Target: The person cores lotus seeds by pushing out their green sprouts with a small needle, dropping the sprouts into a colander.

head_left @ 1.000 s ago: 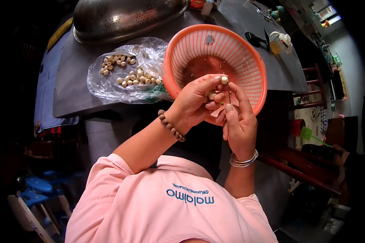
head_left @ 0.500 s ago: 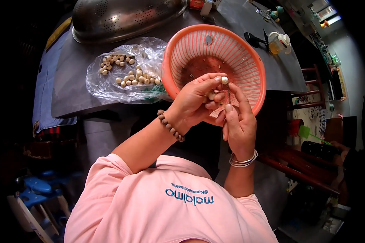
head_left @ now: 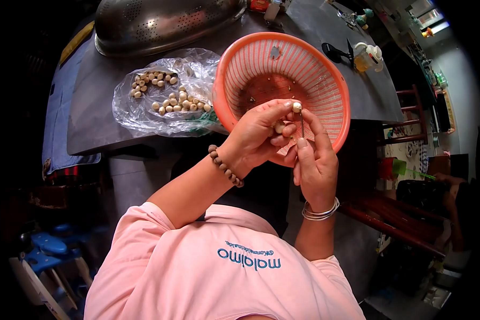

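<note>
Over the near side of the orange plastic basket (head_left: 340,90), my left hand (head_left: 258,130) pinches a pale lotus seed (head_left: 297,107) between thumb and forefinger. More seeds (head_left: 279,127) are tucked in its curled fingers. My right hand (head_left: 317,168) is closed on a thin metal pick (head_left: 302,125), its upper end at the underside of the pinched seed; whether the tip is inside it I cannot tell. Small pale bits lie on the basket's bottom. Left of the basket, a clear plastic bag (head_left: 136,118) holds many cream-coloured lotus seeds (head_left: 182,101).
A large metal colander (head_left: 165,26) lies upside down at the table's back left. A jug of yellowish liquid (head_left: 364,60) and a black object (head_left: 336,52) stand back right. At the right, another person's arm holds a green tool (head_left: 405,169) near a red container (head_left: 386,168).
My hands and the pinched seed have shifted very slightly, with the same grips. At the right, the other person's green tool has moved toward the red container.
</note>
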A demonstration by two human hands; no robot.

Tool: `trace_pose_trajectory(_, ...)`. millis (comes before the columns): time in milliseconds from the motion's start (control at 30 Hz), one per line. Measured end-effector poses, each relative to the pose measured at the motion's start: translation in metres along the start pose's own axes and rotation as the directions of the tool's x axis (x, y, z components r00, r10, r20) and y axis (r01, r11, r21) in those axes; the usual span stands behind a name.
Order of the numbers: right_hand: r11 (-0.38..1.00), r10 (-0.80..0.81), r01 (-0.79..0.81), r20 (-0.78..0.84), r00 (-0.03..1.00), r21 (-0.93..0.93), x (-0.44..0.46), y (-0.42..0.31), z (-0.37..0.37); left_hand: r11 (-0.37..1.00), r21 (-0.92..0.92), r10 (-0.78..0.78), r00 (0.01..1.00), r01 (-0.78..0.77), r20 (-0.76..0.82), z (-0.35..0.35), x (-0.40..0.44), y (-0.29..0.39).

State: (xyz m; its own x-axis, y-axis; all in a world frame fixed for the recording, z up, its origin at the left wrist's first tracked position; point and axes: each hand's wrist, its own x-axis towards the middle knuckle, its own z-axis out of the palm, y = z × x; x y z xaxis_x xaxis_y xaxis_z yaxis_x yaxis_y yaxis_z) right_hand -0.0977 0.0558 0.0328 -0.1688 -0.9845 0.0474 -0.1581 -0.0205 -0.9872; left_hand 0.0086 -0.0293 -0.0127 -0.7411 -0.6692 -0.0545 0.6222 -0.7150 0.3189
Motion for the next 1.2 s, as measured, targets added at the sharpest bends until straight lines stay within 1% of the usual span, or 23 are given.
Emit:
trace_pose_trajectory(100,1.0,0.008,-0.008,-0.002,1.0,-0.015,-0.0001,0.0,0.0003,1.0,-0.006,-0.001,1.0,0.001,0.018,0.0004,-0.0003,0.0006)
trace_pose_trajectory(200,1.0,0.001,-0.002,-0.014,1.0,-0.028,0.0006,0.0017,0.0016,1.0,-0.023,0.015,1.0,-0.015,-0.016,0.0017,-0.0003,0.001)
trace_pose_trajectory(267,0.999,0.006,-0.007,-0.019,1.0,-0.038,0.0006,0.0014,0.0018,0.997,0.046,0.066,0.997,-0.064,-0.048,0.001,-0.0006,-0.0002)
trace_pose_trajectory(367,0.998,0.019,-0.021,-0.023,1.0,-0.052,0.0003,-0.0001,0.0014,0.991,0.09,0.11,0.989,-0.101,-0.095,0.0058,-0.002,0.0)
trace_pose_trajectory(400,0.998,0.028,-0.029,-0.021,0.999,-0.054,0.0003,-0.0004,0.0012,0.991,0.09,0.11,0.989,-0.101,-0.095,0.0065,-0.0022,0.0005)
trace_pose_trajectory(467,0.997,0.032,-0.033,-0.013,0.999,-0.07,0.0003,-0.0004,0.0004,0.979,0.146,0.158,0.984,-0.144,-0.085,0.0074,-0.0024,0.0015)
trace_pose_trajectory(667,0.994,0.012,-0.013,-0.01,1.0,-0.105,0.0004,-0.0004,0.0026,0.965,0.195,0.193,0.978,-0.174,-0.082,0.0081,-0.0022,0.0043)
trace_pose_trajectory(900,0.993,0.03,-0.029,0.004,1.0,-0.111,0.0004,-0.0013,0.0022,0.971,0.173,0.186,0.977,-0.166,-0.106,0.0064,-0.0012,0.002)
trace_pose_trajectory(1000,0.993,0.031,-0.031,0.0,1.0,-0.116,0.0001,-0.0026,0.0027,0.977,0.137,0.179,0.975,-0.161,-0.129,0.0076,-0.0014,0.0016)
trace_pose_trajectory(1067,0.994,0.037,-0.037,0.001,0.999,-0.107,-0.0005,-0.0023,0.0025,0.988,0.077,0.14,0.985,-0.133,-0.096,0.0073,-0.0025,0.0036)
trace_pose_trajectory(1200,0.995,0.031,-0.031,0.005,0.999,-0.093,-0.0005,-0.0011,0.0019,0.989,0.103,0.121,0.986,-0.11,-0.115,0.0027,-0.0006,0.0013)
